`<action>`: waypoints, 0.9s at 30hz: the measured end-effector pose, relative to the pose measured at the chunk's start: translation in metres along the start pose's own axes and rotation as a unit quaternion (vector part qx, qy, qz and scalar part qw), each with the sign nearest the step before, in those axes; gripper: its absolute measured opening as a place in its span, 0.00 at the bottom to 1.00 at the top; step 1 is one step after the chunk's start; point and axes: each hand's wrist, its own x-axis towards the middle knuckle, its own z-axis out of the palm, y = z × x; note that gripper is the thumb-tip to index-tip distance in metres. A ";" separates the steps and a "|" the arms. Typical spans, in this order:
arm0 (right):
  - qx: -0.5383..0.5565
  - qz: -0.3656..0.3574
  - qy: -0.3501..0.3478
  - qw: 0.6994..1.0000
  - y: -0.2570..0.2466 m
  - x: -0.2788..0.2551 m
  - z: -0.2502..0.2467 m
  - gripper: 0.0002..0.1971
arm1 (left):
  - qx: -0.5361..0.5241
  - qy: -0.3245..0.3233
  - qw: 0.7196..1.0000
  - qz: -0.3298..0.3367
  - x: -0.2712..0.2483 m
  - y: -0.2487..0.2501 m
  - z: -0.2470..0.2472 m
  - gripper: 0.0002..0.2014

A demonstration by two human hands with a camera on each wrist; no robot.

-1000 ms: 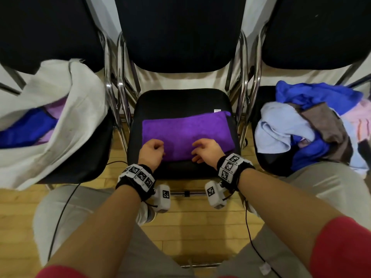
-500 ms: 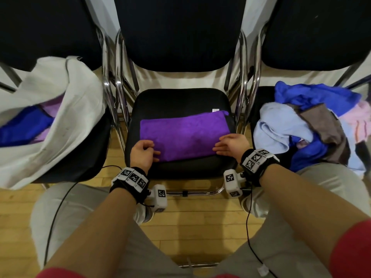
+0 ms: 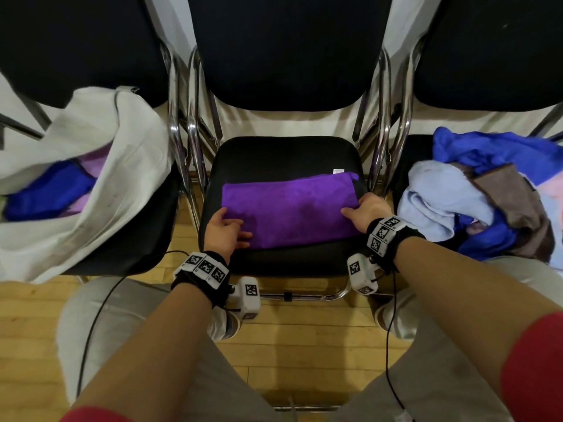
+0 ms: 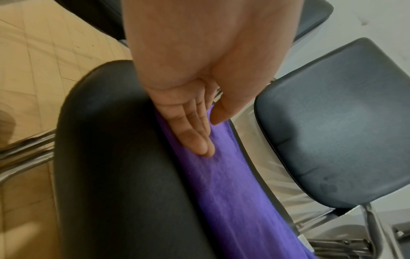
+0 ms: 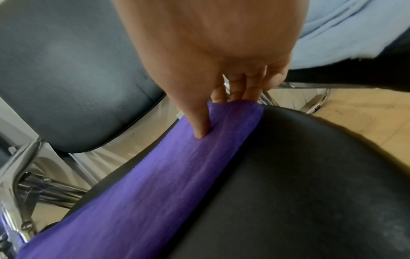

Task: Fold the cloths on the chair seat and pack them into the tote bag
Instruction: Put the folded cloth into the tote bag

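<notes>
Head view: straight fingers (image 3: pixel 243 236) of the left hand (image 3: pixel 224 233) are laid flat on the purple cloth (image 3: pixel 289 213), whose right end is pinched by the right hand (image 3: pixel 364 210). It is spread on the middle chair seat (image 3: pixel 286 153), between tote bag (image 3: pixel 91 166) and cloth pile (image 3: pixel 475 196).

fuzzy purple cloth (image 3: pixel 289 208), matt blk seat (image 3: pixel 283 153), shiny chrome frame (image 3: pixel 385 123)

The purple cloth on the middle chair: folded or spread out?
Folded: the purple cloth lies as a neat flat rectangle, layered edges visible at its right end.
</notes>
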 end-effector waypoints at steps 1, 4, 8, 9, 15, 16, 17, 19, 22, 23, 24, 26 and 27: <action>0.003 -0.002 -0.008 1.000 -0.003 0.000 0.000 0.27 | 0.000 0.001 1.000 -0.005 -0.001 0.001 0.000 0.30; 0.053 -0.009 -0.024 0.998 -0.011 -0.003 -0.002 0.16 | 0.003 0.009 1.000 -0.022 -0.004 0.005 0.001 0.31; 0.146 0.012 0.006 0.989 -0.007 -0.007 -0.009 0.11 | 0.022 0.016 0.998 -0.051 -0.012 0.013 0.006 0.31; 0.163 0.020 0.005 0.986 -0.004 -0.006 -0.011 0.11 | 0.028 0.013 0.998 -0.060 -0.014 0.014 0.008 0.31; 0.177 0.071 -0.031 0.981 0.015 -0.002 -0.022 0.18 | 0.057 -0.026 0.994 -0.089 -0.028 0.012 0.015 0.27; 0.186 0.080 -0.043 0.978 0.017 -0.003 -0.023 0.20 | 0.060 -0.030 0.994 -0.089 -0.029 0.012 0.015 0.27; 0.207 0.087 -0.052 0.973 0.017 -0.004 -0.023 0.22 | 0.061 -0.034 0.994 -0.087 -0.030 0.011 0.015 0.26; 0.255 0.103 -0.080 0.958 0.014 -0.006 -0.025 0.27 | 0.059 -0.038 0.994 -0.079 -0.031 0.013 0.015 0.26; 0.318 0.130 -0.138 0.929 0.008 -0.003 -0.028 0.37 | 0.042 -0.047 0.996 -0.069 -0.030 0.016 0.016 0.22; 0.348 0.142 -0.157 0.913 0.006 -0.001 -0.027 0.39 | 0.035 -0.055 0.996 -0.064 -0.031 0.017 0.016 0.21; 0.373 0.151 -0.164 0.901 0.003 -0.001 -0.028 0.37 | 0.028 -0.066 0.996 -0.061 -0.031 0.018 0.017 0.19; 0.410 0.148 -0.155 0.886 -0.006 -0.001 -0.027 0.29 | 0.013 -0.093 0.994 -0.062 -0.032 0.021 0.018 0.16; 0.421 0.141 -0.153 0.883 -0.014 -0.008 -0.030 0.26 | 0.006 -0.107 0.992 -0.065 -0.033 0.024 0.018 0.15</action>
